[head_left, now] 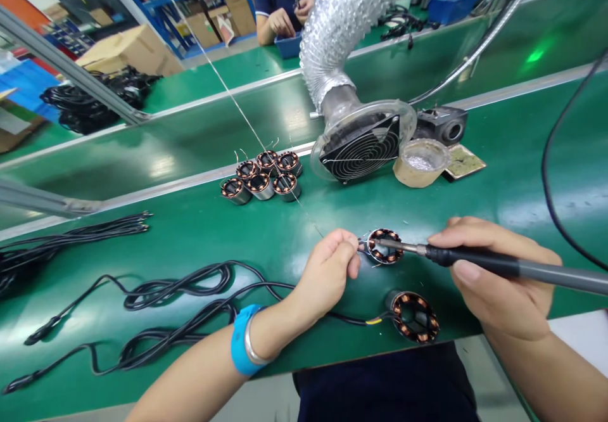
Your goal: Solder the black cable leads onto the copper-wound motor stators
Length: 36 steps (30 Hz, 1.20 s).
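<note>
My right hand grips a soldering iron by its dark handle. The iron's metal tip rests at the left inner rim of a copper-wound motor stator on the green bench. Beside that stator, my left hand is closed in a pinch on the thin leads of a black cable. A fine strand of solder wire slants down from above to the same hand; its end is hidden by the fingers. Nearer the bench edge lies a second stator, joined to another black cable with a yellow-marked lead.
Several stators stand grouped at the back. An extractor fan on a silver duct, a round tin and a sponge tray sit behind my hands. Bundled cables lie left. Across the bench, a person handles a blue bin.
</note>
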Available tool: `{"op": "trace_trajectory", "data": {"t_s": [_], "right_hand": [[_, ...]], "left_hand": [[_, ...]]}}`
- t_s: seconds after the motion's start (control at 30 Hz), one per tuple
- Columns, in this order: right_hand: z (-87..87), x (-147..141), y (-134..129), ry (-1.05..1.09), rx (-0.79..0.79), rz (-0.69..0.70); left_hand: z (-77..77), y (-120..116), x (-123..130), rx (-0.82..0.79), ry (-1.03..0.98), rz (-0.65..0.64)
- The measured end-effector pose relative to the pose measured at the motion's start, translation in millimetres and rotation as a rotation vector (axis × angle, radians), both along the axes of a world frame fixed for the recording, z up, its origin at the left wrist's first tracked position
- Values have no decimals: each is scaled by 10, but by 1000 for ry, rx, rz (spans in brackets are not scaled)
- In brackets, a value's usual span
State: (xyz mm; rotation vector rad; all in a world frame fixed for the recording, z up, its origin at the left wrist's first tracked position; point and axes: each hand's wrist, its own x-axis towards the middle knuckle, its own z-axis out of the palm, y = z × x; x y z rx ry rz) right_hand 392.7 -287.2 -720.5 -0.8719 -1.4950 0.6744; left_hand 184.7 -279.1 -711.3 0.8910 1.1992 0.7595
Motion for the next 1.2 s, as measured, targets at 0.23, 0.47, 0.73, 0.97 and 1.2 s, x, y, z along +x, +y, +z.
{"op": "trace_trajectory", "data": {"t_s": [0.23,0.47,0.73,0.97,1.2], "right_hand": [[18,-28,8,-50,45,43],[143,-78,-2,-189,133,113],[184,-128,4,-212,241,133],[206,-109,-15,-172,198,83],[192,-110,16,-137,244,108]], "left_hand": [[-3,4,-3,3,-2,-16],[-20,3,-10,19,-4,-24],[-24,0,-22,28,9,-33],[-41,-2,-31,45,32,-56],[-18,-23,-32,26,34,-53]]}}
